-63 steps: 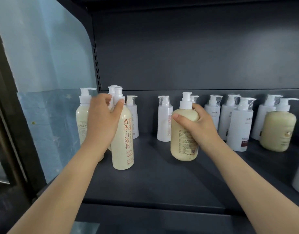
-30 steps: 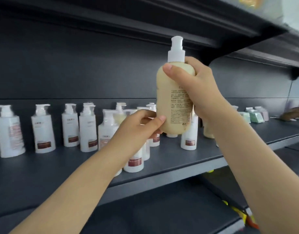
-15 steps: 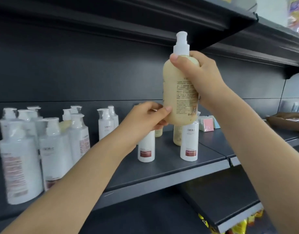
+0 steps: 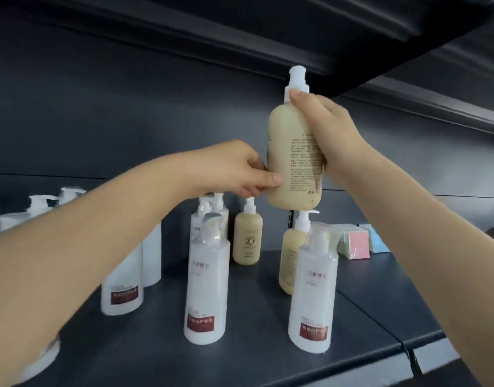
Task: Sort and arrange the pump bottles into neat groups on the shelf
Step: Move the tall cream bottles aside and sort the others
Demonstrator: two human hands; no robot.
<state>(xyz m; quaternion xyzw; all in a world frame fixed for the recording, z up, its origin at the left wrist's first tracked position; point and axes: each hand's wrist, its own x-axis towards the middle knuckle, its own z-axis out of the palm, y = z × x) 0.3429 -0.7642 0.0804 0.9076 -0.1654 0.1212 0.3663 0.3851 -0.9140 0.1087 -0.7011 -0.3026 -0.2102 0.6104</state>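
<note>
My right hand (image 4: 328, 135) grips a cream pump bottle (image 4: 291, 157) with a white pump, held upright in the air above the dark shelf (image 4: 268, 344). My left hand (image 4: 234, 170) touches its lower left side with thumb and fingertips. Below stand two more cream bottles, one small at the back (image 4: 248, 238) and one (image 4: 289, 263) partly hidden behind a white bottle. White pump bottles with dark red labels stand in front at the centre (image 4: 206, 286) and to the right (image 4: 312, 297); others (image 4: 123, 283) sit partly behind my left forearm.
Small pink and blue boxes (image 4: 357, 244) lie at the back right of the shelf. The underside of the shelf above (image 4: 351, 37) hangs close over the raised bottle's pump. A seam (image 4: 379, 328) divides this shelf from the neighbouring section on the right.
The view has moved closer and rightward along the shelf. The cream bottle stays raised in my right hand; my left hand has slid onto its lower side.
</note>
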